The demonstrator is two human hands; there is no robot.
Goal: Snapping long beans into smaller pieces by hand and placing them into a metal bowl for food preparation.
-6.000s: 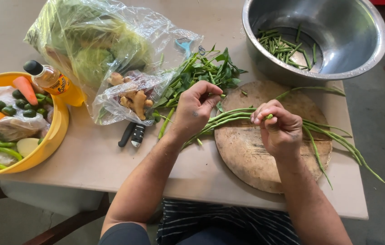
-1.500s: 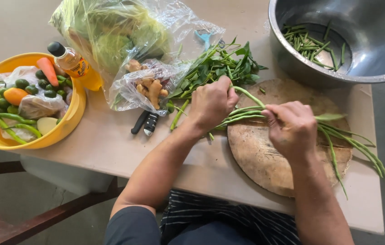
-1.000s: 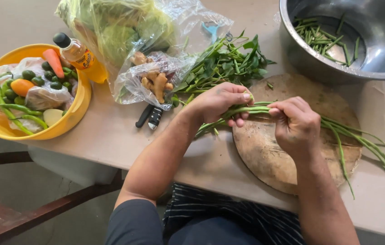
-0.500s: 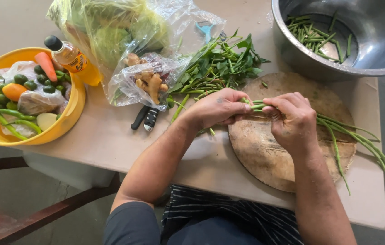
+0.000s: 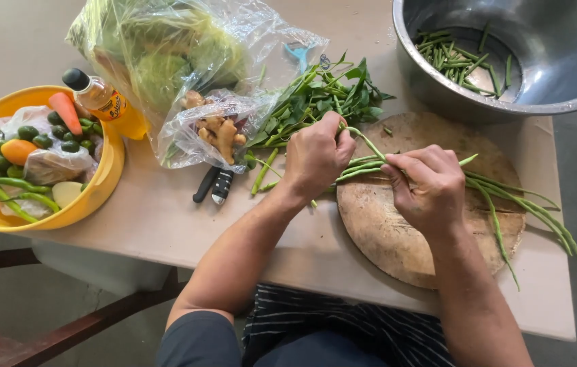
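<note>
Left hand: the left hand (image 5: 317, 158) was closed in a pinch on the near ends of the long beans (image 5: 506, 197), lifting one strand clear of the bunch — a grip that keeps the ends gathered for working.
Right hand: the right hand (image 5: 427, 183) was curled over the same strands just beside the left, thumb and fingers pinching them against the bunch.
Long beans: they lay across the round wooden cutting board (image 5: 424, 217), tails trailing off its right edge toward the table's corner, so the board carried the working end.
Steel bowl: the steel bowl (image 5: 573, 75) stood just beyond the board, short green bean pieces (image 5: 461, 61) in its bottom — near enough to drop pieces in.
Leafy greens: a heap of leafy greens (image 5: 322, 102) lay behind the left hand.
Ginger bag: a clear bag of ginger (image 5: 217, 132) sat left of it, with a black-handled tool (image 5: 213, 185) partly under it.
Yellow bowl: the yellow bowl (image 5: 108, 180) of vegetables stood well apart, at the table's left end.
</note>
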